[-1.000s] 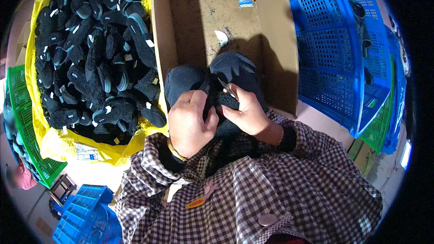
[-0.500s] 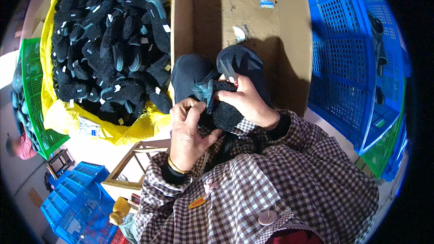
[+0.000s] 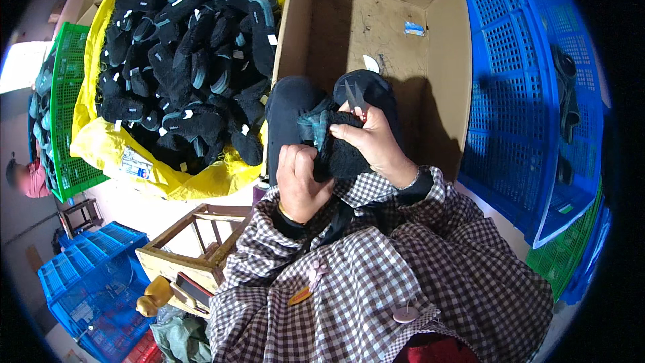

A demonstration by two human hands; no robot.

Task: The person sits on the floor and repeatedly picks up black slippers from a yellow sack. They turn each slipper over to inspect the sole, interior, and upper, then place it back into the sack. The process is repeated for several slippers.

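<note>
A black fleecy slipper [image 3: 346,160] with teal trim lies over my lap. My right hand [image 3: 381,142] grips its far right side, thumb on top. The same hand keeps a small pair of scissors [image 3: 354,96], whose pointed blades stick up past the fingers, slightly apart. Beside the slipper's left edge is my left hand [image 3: 300,183], its fingers curled in close to the trim. Whatever those fingers pinch is hidden.
A yellow sack [image 3: 101,148] of black slippers [image 3: 178,70] stands left of the open cardboard box [image 3: 447,47]. Blue crates [image 3: 504,101] rise on the right. At lower left are a wooden frame stool [image 3: 178,265] and a blue crate [image 3: 94,242]. Another person [image 3: 30,178] is at far left.
My view has shifted, so the surroundings sit differently in it. My left hand has curled its fingers tighter and drawn slightly away from the trim. The right hand keeps the slipper and scissors.
</note>
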